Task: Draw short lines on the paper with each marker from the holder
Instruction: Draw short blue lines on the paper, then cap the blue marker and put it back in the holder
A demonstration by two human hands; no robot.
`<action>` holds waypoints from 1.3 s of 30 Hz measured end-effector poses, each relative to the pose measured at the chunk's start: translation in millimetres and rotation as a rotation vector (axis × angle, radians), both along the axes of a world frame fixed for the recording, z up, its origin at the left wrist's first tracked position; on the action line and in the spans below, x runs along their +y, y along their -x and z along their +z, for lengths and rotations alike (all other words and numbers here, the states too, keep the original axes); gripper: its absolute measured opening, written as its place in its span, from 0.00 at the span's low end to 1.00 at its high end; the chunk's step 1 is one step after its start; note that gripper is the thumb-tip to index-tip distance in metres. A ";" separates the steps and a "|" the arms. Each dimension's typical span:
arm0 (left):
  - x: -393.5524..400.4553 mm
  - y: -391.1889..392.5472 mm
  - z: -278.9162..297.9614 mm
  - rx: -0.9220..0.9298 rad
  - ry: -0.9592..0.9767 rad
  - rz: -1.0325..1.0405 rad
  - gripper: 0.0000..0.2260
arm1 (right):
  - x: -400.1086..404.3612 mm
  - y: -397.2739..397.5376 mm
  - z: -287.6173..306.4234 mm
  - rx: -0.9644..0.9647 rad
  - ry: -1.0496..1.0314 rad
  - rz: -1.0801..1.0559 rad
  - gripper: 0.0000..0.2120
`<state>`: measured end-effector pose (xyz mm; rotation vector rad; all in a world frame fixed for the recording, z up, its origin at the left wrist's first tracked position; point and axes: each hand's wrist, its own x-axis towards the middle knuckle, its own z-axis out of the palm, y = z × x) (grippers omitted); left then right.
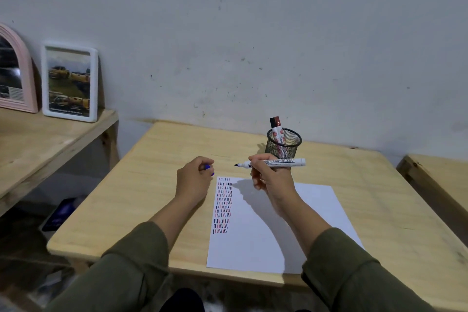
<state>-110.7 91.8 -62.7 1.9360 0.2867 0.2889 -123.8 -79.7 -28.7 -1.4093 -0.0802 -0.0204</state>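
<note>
Near the middle of the frame, right hand [271, 180] raised above the paper [278, 223], fingers curled round a white marker [276, 162]. Marker held level, uncapped, dark tip pointing to the left of the frame, clear of the sheet. Just left of it, left hand [193, 180] closed round a small blue cap [208, 167], only partly seen between the fingers; held over the bare wood beside the upper left corner of the paper.

Paper lying flat on the wooden table [152, 185], lower centre to lower right of the frame. Along its left edge, a narrow column of short lines [222, 205] in dark, red and blue rows, from the top of the sheet to about halfway down. Shadow of the right arm across the white part.

Above the right hand, black mesh holder [283, 143] standing upright on the table, near but apart from the paper. Inside it two markers [277, 132], caps up, one black and one red-brown.

Upper left of the frame: white picture frame [69, 83] and pink arched mirror [15, 71] leaning on the wall, on a separate wooden shelf [38, 144].
</note>
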 end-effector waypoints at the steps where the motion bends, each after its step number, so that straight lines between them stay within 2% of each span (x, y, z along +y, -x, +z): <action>1: -3.3 -1.0 5.0 -0.010 0.092 0.010 0.08 | 0.5 -2.0 1.4 0.001 -0.010 0.002 0.06; 6: -15.5 -8.1 22.5 0.065 0.660 -0.005 0.04 | 4.8 -7.9 9.0 -0.008 -0.048 0.008 0.08; 9: -22.8 -8.2 31.5 0.071 0.910 -0.026 0.04 | 6.1 -9.1 13.3 -0.036 -0.012 0.006 0.07; 11: -27.5 -7.7 36.8 0.060 0.980 -0.042 0.03 | 6.1 -9.1 17.0 -0.050 0.005 0.003 0.07; 18: -36.1 -3.7 46.0 0.060 1.015 -0.116 0.02 | 6.0 -4.7 25.4 -0.091 0.053 0.008 0.07; 27: -36.1 4.0 61.7 0.140 1.053 -0.164 0.07 | -0.5 1.8 36.1 -0.206 0.259 0.071 0.07; 29: -38.3 5.7 65.2 0.117 1.026 -0.166 0.06 | 0.1 2.4 39.1 -0.187 0.200 0.050 0.08; 35: -51.1 8.3 68.0 -0.030 0.924 -0.140 0.05 | 5.5 4.2 43.2 -0.020 -0.159 -0.024 0.09; 39: -51.1 10.1 64.1 -0.069 0.866 -0.191 0.03 | 1.6 10.2 38.5 -0.036 -0.174 0.037 0.08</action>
